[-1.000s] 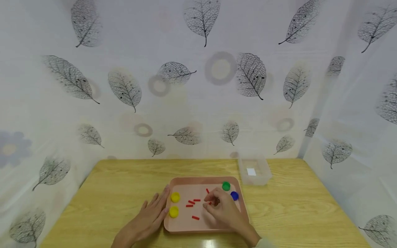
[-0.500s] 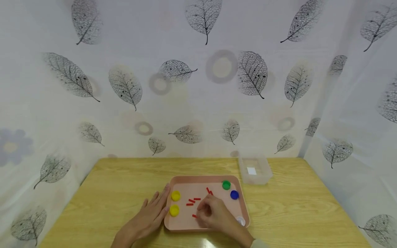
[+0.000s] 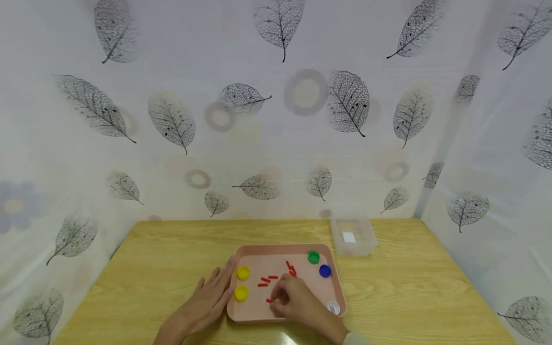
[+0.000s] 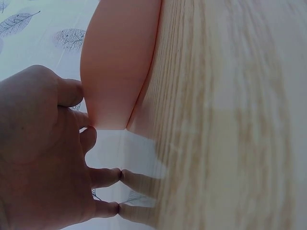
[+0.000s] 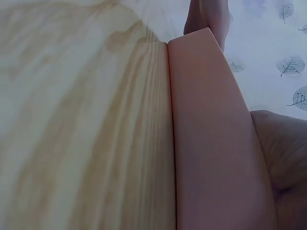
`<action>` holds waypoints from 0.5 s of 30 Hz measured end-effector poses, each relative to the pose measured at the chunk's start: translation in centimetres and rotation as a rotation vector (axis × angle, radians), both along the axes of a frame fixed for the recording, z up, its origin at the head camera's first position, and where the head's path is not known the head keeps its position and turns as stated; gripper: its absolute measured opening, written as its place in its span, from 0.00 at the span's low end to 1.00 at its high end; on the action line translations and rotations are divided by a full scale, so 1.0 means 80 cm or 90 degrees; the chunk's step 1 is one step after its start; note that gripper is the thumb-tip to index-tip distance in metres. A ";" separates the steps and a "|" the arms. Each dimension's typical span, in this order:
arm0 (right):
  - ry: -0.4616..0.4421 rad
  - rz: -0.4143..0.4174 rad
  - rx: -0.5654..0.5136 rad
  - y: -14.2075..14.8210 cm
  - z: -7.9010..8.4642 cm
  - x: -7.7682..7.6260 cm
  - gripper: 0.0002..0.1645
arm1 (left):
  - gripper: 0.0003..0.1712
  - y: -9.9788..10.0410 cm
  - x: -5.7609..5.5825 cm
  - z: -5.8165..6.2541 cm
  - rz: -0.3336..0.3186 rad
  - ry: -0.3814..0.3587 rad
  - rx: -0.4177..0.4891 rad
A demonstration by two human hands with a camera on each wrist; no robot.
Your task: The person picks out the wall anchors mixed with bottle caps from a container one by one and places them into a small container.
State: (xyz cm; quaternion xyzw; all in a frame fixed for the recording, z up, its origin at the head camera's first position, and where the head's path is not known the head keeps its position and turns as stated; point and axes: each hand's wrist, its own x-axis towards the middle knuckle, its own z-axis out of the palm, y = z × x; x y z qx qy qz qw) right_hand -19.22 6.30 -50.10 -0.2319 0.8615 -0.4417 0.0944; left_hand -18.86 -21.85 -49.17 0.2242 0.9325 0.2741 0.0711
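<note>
Inside the pink tray, short red sticks lie in two loose groups, one left of the middle and one toward the back. My right hand is low over the tray's front part, thumb and forefinger pinching the end of another red stick. The tray wall hides most of that hand in the right wrist view. With straight fingers, my left hand rests against the tray's left rim. The left wrist view shows its fingertips at the tray wall and two others touching the tabletop.
Two yellow caps sit along the tray's left side. A green cap, a blue cap and a clear cap line its right side. Behind stands a translucent box on the wooden table, before a leaf-patterned curtain.
My right hand has moved left and toward the front edge, from the back group of sticks to the front stick. A red stick now lies with the back group. The left hand stays put.
</note>
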 end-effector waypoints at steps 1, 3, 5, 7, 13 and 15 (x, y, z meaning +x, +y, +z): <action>-0.006 0.001 0.002 -0.001 0.000 0.000 0.05 | 0.35 0.000 0.000 -0.001 0.001 0.000 0.001; 0.002 0.006 0.009 -0.002 0.001 -0.001 0.05 | 0.35 0.000 0.000 -0.002 0.005 -0.008 0.001; 0.013 0.011 0.012 -0.003 0.001 -0.001 0.05 | 0.35 -0.001 0.000 -0.003 0.005 -0.003 -0.002; 0.024 0.017 0.011 -0.004 0.001 -0.001 0.04 | 0.35 -0.001 0.000 -0.003 0.006 -0.001 -0.002; 0.032 0.024 0.017 -0.004 0.002 -0.001 0.04 | 0.35 0.000 0.002 0.002 0.003 -0.007 0.002; 0.027 0.022 0.013 -0.004 0.002 -0.001 0.04 | 0.35 0.000 0.001 0.003 0.002 -0.005 0.001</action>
